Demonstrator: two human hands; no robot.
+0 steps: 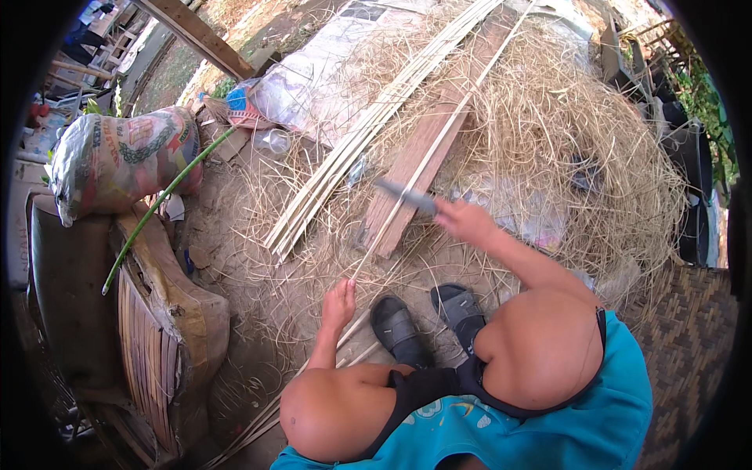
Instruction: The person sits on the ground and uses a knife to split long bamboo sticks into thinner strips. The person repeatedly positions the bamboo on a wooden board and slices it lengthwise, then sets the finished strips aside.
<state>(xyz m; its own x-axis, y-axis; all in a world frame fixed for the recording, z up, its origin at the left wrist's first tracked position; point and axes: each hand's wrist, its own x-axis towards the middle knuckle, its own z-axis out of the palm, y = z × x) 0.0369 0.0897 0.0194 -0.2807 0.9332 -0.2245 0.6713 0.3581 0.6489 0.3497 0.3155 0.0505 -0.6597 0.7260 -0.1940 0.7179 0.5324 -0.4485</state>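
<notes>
We've got the L hand (339, 305) low, forearm rising from behind the L knee (337, 411), fingers curled w/ thumb pinching the near part of a thin pale bamboo strip (433, 150). R hand (466, 223) sits at approx 2 o'clock of it, forearm out past the R knee (540, 348) & aimed at abt 10, fingers wrapped round the grip end of a knife (403, 196); its grey blade, a bit blurred, points to 10 & lies across the strip; we can't tell if the edge touches. Strip runs from the L hand toward 1 o'clock, over a brown wooden plank (427, 133), passing just L of the R hand, then on up to the top edge of view. At 12 from the L hand we see a bundle of split strips (352, 153) on the ground; at 2 from the R hand, a big heap of curly shavings (595, 149). Dark sandals (401, 329) sit at approx 4 from the L hand; at its 10, well apart, a stuffed sack (129, 160) w/ a green stalk (168, 192) slanting in front.
</notes>
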